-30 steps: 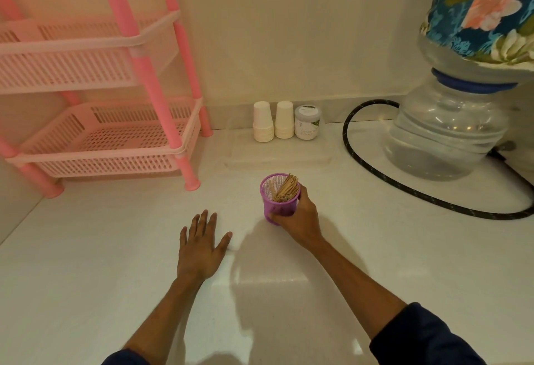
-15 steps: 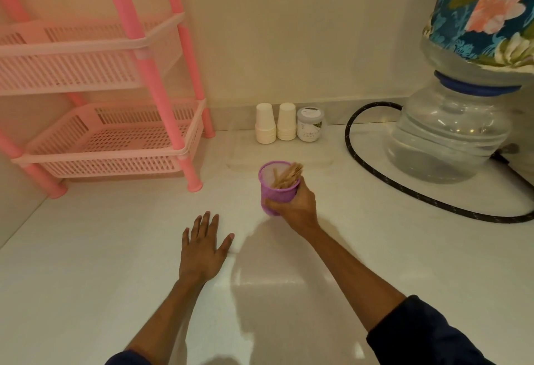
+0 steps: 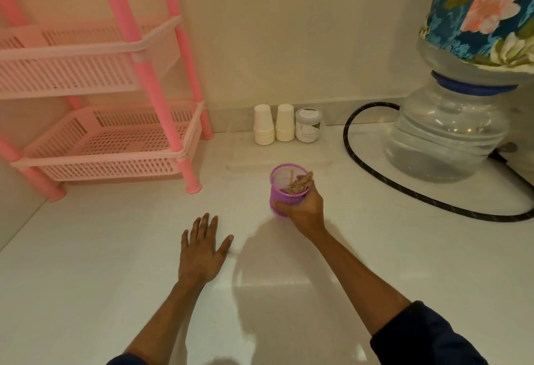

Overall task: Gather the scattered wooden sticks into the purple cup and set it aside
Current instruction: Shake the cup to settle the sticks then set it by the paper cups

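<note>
My right hand (image 3: 303, 208) grips the purple cup (image 3: 284, 191) from its right side and holds it a little above the white counter, near the middle of the view. A bundle of wooden sticks (image 3: 299, 184) leans against the cup's right inner wall, blurred by motion. My left hand (image 3: 202, 249) lies flat on the counter to the left of the cup, fingers spread, holding nothing. No loose sticks show on the counter.
A pink plastic rack (image 3: 115, 145) stands at the back left. Two stacks of white paper cups (image 3: 273, 127) and a small jar (image 3: 308, 129) line the back wall. A large water bottle (image 3: 445, 139) and a black hose (image 3: 404, 191) occupy the right.
My right hand has lifted the purple cup off the counter and carried it slightly away from me, toward the back. My left hand has stayed flat in place.
</note>
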`<state>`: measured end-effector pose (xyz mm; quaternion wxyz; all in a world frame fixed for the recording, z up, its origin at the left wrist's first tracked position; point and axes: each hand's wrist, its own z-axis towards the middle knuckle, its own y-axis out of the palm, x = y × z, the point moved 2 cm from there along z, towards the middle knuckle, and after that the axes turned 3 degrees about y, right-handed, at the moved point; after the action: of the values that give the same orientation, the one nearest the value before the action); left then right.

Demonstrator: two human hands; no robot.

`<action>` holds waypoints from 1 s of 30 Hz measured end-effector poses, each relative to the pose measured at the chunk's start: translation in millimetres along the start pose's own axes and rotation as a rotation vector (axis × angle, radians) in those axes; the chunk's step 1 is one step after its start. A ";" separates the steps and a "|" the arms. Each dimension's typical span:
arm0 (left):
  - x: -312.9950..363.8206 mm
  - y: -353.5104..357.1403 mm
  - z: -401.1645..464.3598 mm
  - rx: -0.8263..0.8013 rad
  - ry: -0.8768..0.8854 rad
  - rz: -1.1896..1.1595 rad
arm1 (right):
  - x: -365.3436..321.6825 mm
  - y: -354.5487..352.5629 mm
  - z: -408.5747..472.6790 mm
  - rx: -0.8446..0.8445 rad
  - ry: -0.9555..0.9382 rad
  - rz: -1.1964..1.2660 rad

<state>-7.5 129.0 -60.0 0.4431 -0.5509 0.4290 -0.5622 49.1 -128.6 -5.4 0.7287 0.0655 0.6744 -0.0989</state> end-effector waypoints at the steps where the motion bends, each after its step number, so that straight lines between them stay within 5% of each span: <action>1: -0.9 0.9 -1.6 -0.002 0.000 0.000 | 1.9 -0.6 -1.5 -0.023 0.003 -0.019; 6: -0.6 -0.4 1.2 0.015 0.010 0.004 | -7.9 -4.3 -0.6 0.091 -0.074 -0.007; 18: -3.0 2.1 -1.9 0.012 0.002 -0.008 | 2.5 -7.3 -5.8 -0.010 0.032 -0.136; 22: -1.7 0.9 2.3 0.019 0.006 -0.018 | -11.7 -9.4 -3.8 0.144 -0.093 -0.032; 30: -0.6 -0.2 1.4 0.010 0.006 -0.001 | 8.4 -13.4 -3.0 0.027 -0.009 -0.089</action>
<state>-6.1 129.6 -59.9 0.4441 -0.5473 0.4273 -0.5663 43.6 -141.4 -13.5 0.7259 0.0447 0.6719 -0.1404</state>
